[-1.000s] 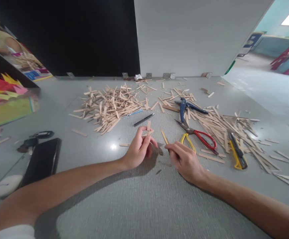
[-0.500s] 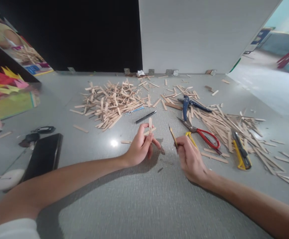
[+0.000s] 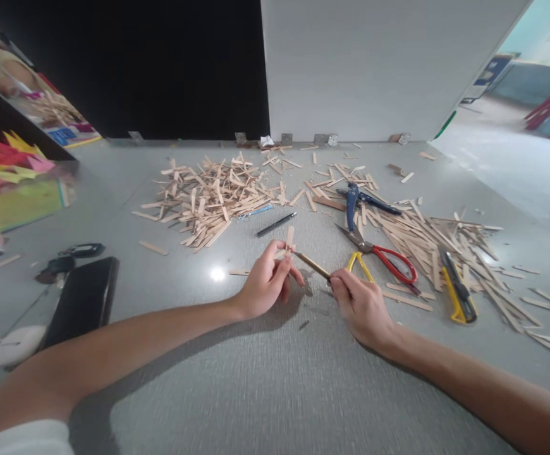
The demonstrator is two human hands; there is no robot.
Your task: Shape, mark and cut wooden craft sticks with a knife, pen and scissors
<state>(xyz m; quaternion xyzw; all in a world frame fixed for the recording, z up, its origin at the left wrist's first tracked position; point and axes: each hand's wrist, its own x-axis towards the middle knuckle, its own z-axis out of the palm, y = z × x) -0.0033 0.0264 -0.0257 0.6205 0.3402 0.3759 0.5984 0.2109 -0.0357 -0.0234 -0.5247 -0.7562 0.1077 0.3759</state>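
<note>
Between the fingertips of my left hand [image 3: 262, 287] are small wooden craft sticks [image 3: 290, 235] set crosswise, one of them pointing up. My right hand [image 3: 365, 308] is closed round the end of a slim gold-coloured tool [image 3: 315, 265] with a narrow dark tip; its exact kind is not clear. That tip reaches the sticks at my left fingers. Beyond my right hand lie scissors with red handles [image 3: 393, 262] and yellow handles [image 3: 361, 264] of another tool. A black pen [image 3: 276, 224] lies past my left hand.
A heap of craft sticks [image 3: 208, 202] lies at centre left, and more sticks [image 3: 398, 234] spread to the right. Blue cutters [image 3: 352, 205] and a yellow utility knife [image 3: 459, 291] lie there. A phone [image 3: 83, 300] is at left. A board [image 3: 389, 69] stands behind; a person [image 3: 12, 72] sits beyond.
The tool in my right hand has swung down to the left, and its tip now meets the sticks. My left hand has stayed nearly in place, the sticks slightly tilted.
</note>
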